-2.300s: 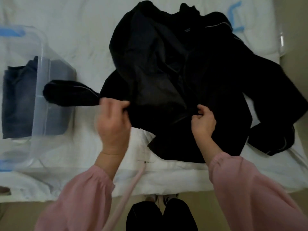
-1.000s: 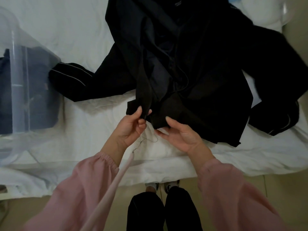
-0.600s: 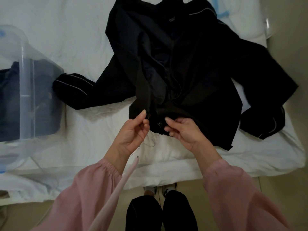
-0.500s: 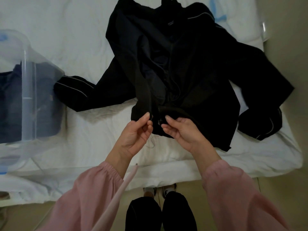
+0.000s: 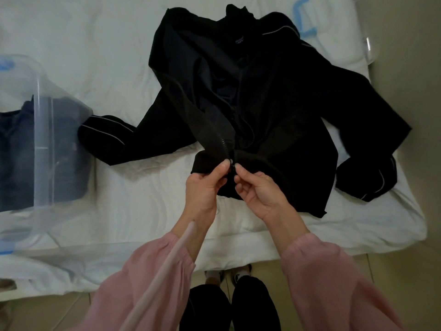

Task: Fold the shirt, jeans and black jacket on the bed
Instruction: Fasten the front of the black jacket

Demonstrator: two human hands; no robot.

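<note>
Head cam: the jacket (image 5: 274, 103) lies unzipped and rumpled on the bed (image 5: 143, 199), filling the middle and running up toward 12 o'clock, with its sleeves (image 5: 107, 137) flung out toward 9 and 3. Both hands meet at the hem, right around centre. The left hand (image 5: 205, 185) pinches one side of the zipper (image 5: 223, 144), and the right hand (image 5: 257, 189) pinches the other, fingertips nearly touching. Over at 9 o'clock a clear bin (image 5: 45, 151) sits on the bed with folded blue cloth (image 5: 14, 151) inside.

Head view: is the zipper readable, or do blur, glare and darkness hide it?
Head view: dim, flat light; zipper teeth readable above left hand and right hand; black jacket folds merge into darkness; pink sleeves blurred; wide-angle bows the bed edge.
</note>
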